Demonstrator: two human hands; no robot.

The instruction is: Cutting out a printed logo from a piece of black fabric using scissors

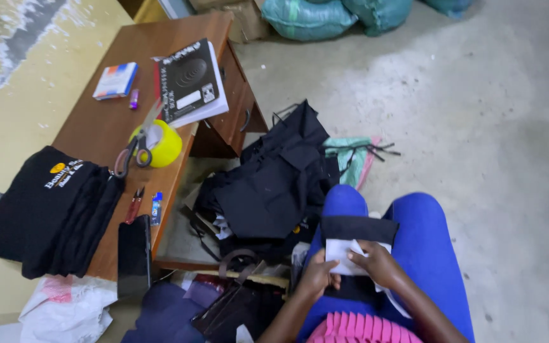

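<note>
On my lap, over blue trousers [414, 222], lies a black piece of cloth [358, 227] with a white piece of fabric or paper [341, 249] on top of it. My left hand [319, 274] pinches the white piece at its left edge. My right hand [376, 262] presses down on its right part, fingers curled over it. A pink pleated garment [351, 327] shows at the bottom edge, between my arms.
A heap of black fabric [274, 184] lies on the concrete floor ahead. To the left a low wooden table [96, 127] bears folded black cloth [46, 209], scissors [131, 152], a yellow tape roll [166, 143], a black book [189, 79], a phone [133, 254]. Teal sacks [312, 19] stand far back.
</note>
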